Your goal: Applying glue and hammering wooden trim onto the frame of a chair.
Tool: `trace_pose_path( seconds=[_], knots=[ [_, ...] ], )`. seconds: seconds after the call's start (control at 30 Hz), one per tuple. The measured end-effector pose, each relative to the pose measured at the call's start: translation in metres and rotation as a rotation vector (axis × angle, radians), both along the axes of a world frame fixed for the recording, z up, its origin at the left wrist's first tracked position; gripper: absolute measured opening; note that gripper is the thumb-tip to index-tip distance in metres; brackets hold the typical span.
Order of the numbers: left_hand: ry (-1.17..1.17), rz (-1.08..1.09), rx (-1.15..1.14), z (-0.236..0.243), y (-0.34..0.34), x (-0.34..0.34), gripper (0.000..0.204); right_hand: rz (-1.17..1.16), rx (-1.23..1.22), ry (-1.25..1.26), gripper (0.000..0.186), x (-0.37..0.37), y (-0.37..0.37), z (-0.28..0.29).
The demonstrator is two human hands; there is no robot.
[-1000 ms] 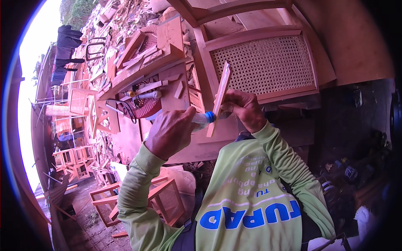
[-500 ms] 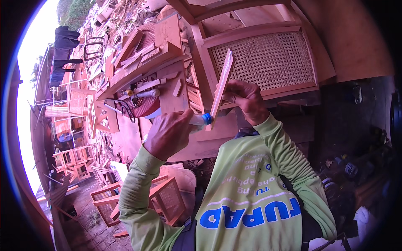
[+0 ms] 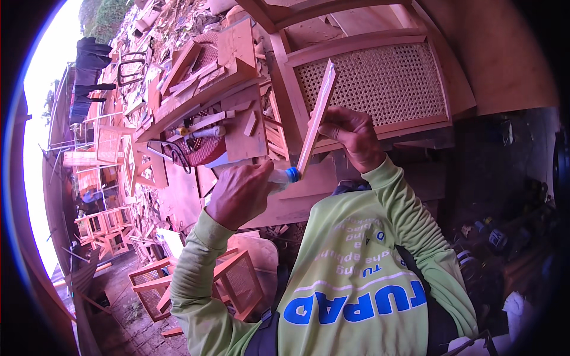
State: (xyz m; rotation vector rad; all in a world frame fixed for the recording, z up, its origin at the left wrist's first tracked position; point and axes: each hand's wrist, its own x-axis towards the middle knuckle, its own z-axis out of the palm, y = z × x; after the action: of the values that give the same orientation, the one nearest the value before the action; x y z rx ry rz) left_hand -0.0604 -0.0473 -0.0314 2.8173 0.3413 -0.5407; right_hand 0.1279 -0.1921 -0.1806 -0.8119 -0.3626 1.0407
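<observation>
In the upper right of the frame stands one cane panel in a wooden frame. In front of it, at the centre, my right hand is closed around one thin wooden strip, which stands almost upright, its top leaning right. Just left and below, my left hand is wrapped around one small bottle; its blue cap touches the lower end of the strip. Compared with a second ago, the strip stands a little steeper, and both hands are almost in the same place.
</observation>
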Motion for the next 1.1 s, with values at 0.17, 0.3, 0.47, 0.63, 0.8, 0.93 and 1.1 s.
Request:
trace_pose_path(
  seconds=[0.17,0.3,0.47,0.63,0.8,0.93,1.1],
  knots=[
    [-0.007,-0.02,-0.015,-0.006,0.002,-0.009,0.027,-0.01,0.009,0.018,0.023,0.004,0.0,-0.002],
    [-0.006,0.0,-0.039,-0.006,0.002,-0.014,0.027,-0.04,-0.029,0.048,0.022,0.006,-0.001,-0.002],
    [-0.016,0.009,-0.051,-0.005,-0.001,-0.015,0.027,-0.052,0.001,0.049,0.022,0.006,-0.001,-0.002],
    [0.039,0.025,0.009,-0.003,-0.003,-0.008,0.023,-0.021,0.009,0.013,0.022,0.004,-0.002,0.001],
    [-0.057,0.064,-0.009,0.008,0.005,-0.001,0.022,0.013,0.011,0.056,0.023,0.002,-0.003,-0.012],
    [-0.218,0.156,-0.144,0.01,0.014,0.0,0.026,0.029,0.061,0.249,0.027,0.005,-0.006,-0.023],
    [-0.521,0.409,-0.468,-0.009,0.024,-0.021,0.028,0.01,0.053,0.38,0.024,0.006,-0.017,-0.033]
  ],
)
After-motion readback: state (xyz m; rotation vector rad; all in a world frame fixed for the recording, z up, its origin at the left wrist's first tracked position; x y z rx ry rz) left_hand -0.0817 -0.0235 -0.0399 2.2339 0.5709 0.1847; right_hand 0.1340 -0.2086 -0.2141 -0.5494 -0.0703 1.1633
